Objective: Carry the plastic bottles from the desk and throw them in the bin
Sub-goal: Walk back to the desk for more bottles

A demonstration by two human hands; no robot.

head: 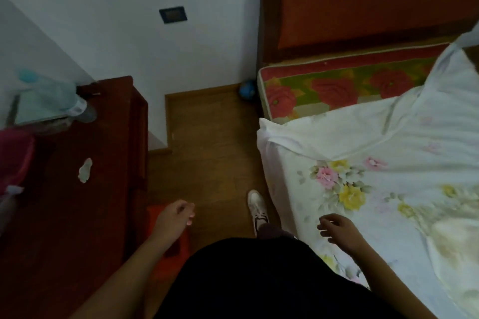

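Home bedroom, bed (388,153) with floral quilt, wooden headboard (363,8), desk (103,163)

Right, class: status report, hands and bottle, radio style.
Both hands empty: left hand, right hand. Plastic bottle lying on desk, untouched. No bin in view.

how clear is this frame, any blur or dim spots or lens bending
Head view: dim overall, the desk almost swallowed in dark red shadow; the plastic bottle at far left is smeared by blur; the white bedsheet is brightest; wide-angle bending curves the headboard.
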